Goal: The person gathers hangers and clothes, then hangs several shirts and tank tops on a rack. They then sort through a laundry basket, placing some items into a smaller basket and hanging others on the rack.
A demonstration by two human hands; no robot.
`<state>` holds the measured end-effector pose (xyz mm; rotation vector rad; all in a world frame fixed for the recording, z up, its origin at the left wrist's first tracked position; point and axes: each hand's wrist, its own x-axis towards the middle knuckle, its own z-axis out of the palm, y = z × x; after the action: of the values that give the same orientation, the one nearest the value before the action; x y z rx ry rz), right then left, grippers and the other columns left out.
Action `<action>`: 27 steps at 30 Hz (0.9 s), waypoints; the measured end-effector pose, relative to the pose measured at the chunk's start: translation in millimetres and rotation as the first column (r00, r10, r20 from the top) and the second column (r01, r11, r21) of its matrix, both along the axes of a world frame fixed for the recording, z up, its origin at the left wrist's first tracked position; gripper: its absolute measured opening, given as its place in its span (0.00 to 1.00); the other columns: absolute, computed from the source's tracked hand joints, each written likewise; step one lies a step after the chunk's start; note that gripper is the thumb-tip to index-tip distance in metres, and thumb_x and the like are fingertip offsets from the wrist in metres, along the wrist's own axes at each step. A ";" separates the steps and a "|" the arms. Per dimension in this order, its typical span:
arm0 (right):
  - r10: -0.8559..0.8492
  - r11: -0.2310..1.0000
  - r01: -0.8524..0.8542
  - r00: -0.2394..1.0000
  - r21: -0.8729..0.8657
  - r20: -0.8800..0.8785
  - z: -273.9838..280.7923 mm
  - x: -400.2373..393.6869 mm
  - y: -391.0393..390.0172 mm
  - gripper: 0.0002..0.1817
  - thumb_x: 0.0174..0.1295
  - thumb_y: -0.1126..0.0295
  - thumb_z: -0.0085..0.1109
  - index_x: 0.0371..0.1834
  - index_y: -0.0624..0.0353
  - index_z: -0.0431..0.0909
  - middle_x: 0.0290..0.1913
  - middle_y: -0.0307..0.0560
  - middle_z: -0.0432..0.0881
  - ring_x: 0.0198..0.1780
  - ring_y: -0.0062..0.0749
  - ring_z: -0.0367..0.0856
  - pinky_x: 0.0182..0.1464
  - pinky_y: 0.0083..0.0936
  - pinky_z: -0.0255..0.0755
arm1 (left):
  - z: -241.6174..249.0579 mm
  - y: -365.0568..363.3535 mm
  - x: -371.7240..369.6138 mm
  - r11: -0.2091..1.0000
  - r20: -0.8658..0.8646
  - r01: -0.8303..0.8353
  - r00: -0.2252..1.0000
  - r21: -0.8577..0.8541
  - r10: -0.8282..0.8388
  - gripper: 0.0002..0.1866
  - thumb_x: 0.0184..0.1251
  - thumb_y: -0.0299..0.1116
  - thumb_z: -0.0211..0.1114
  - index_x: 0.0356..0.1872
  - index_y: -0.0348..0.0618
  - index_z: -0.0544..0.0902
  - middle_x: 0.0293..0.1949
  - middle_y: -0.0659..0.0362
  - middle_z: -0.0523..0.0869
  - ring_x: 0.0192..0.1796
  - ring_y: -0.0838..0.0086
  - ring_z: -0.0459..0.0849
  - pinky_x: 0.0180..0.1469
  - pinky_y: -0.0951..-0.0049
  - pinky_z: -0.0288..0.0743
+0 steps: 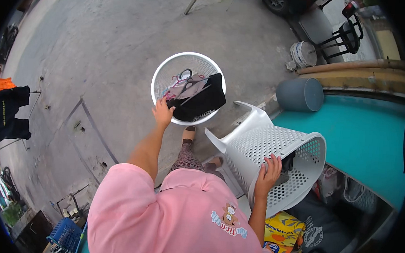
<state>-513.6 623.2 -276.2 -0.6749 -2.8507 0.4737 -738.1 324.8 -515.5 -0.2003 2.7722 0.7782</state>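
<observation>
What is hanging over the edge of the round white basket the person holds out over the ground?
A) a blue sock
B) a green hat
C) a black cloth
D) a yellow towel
C: a black cloth drapes over the rim of the round white basket, which the left hand grips at its edge, while the right hand holds the tall white laundry basket.

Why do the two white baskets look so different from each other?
The round basket sits upright on the ground, while the tall hamper is tipped on its side. The round basket is low and wide; the hamper is deep. The left hand is at the round basket's rim, the right hand grips the hamper's rim. Both are white, full of holes, and hold dark clothes.
</observation>
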 end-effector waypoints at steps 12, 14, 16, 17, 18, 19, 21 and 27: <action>-0.303 0.952 0.280 0.920 -0.125 -0.246 10.7 48.6 38.8 0.09 0.57 0.79 0.48 0.40 0.64 0.75 0.54 0.50 0.71 0.54 0.42 0.70 0.53 0.31 0.66 | 18.1 16.7 -56.7 0.997 -0.194 0.045 0.980 0.056 -0.033 0.27 0.51 0.33 0.62 0.55 0.46 0.69 0.59 0.51 0.65 0.63 0.56 0.63 0.62 0.58 0.57; -0.484 0.875 0.439 0.814 -0.207 -0.320 23.8 71.7 54.3 0.10 0.58 0.78 0.47 0.41 0.62 0.75 0.51 0.48 0.73 0.52 0.38 0.73 0.49 0.28 0.69 | 14.1 40.0 -54.1 0.962 -0.294 0.206 0.944 0.178 -0.148 0.26 0.51 0.32 0.61 0.54 0.41 0.69 0.59 0.48 0.64 0.63 0.55 0.62 0.63 0.60 0.56; -0.540 0.828 0.556 0.750 -0.079 -0.383 27.3 111.3 77.6 0.09 0.59 0.79 0.46 0.40 0.62 0.75 0.50 0.46 0.74 0.51 0.35 0.74 0.46 0.26 0.70 | 54.4 87.5 -41.0 0.904 -0.350 0.350 0.902 0.247 -0.253 0.22 0.55 0.26 0.56 0.54 0.38 0.69 0.58 0.46 0.65 0.63 0.55 0.61 0.64 0.61 0.55; -0.607 0.776 0.619 0.679 -0.122 -0.413 34.5 126.9 83.5 0.09 0.59 0.79 0.45 0.40 0.63 0.74 0.50 0.45 0.74 0.50 0.34 0.74 0.43 0.24 0.71 | 83.3 116.1 -32.0 0.857 -0.394 0.422 0.871 0.296 -0.293 0.22 0.56 0.25 0.56 0.54 0.38 0.69 0.58 0.47 0.66 0.63 0.56 0.62 0.63 0.62 0.56; -0.653 0.733 0.653 0.596 -0.192 -0.467 23.8 153.7 96.2 0.08 0.59 0.78 0.45 0.40 0.62 0.73 0.49 0.44 0.74 0.48 0.32 0.75 0.41 0.22 0.71 | 114.3 143.2 -19.4 0.809 -0.441 0.484 0.839 0.333 -0.320 0.21 0.57 0.24 0.55 0.55 0.39 0.69 0.58 0.48 0.67 0.63 0.58 0.63 0.63 0.63 0.56; -0.705 0.681 0.682 0.511 -0.266 -0.493 25.2 171.8 101.1 0.08 0.60 0.78 0.45 0.40 0.62 0.73 0.49 0.43 0.74 0.47 0.30 0.75 0.40 0.21 0.71 | 142.2 169.7 -7.3 0.799 -0.455 0.506 0.825 0.326 -0.336 0.21 0.57 0.24 0.55 0.55 0.39 0.69 0.58 0.48 0.67 0.63 0.58 0.63 0.63 0.63 0.56; -0.756 0.619 0.698 0.407 -0.359 -0.513 21.2 205.6 108.9 0.09 0.60 0.78 0.45 0.41 0.62 0.73 0.48 0.42 0.75 0.46 0.28 0.75 0.40 0.20 0.70 | 193.3 223.7 22.4 0.629 -0.545 0.640 0.748 0.441 -0.380 0.20 0.58 0.22 0.54 0.54 0.40 0.69 0.57 0.52 0.68 0.60 0.62 0.66 0.60 0.66 0.61; -0.902 0.407 0.586 0.138 -0.701 -0.408 -6.7 276.5 123.7 0.09 0.64 0.73 0.43 0.42 0.60 0.74 0.44 0.41 0.78 0.42 0.23 0.75 0.40 0.16 0.67 | 256.0 340.9 154.9 0.333 -0.404 0.900 0.426 0.283 -0.809 0.11 0.62 0.32 0.55 0.45 0.43 0.74 0.39 0.56 0.81 0.40 0.66 0.81 0.40 0.69 0.73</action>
<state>-237.1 746.9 -282.9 -1.4634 -1.2504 0.8436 -583.2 665.7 -259.5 1.4264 2.1527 1.0851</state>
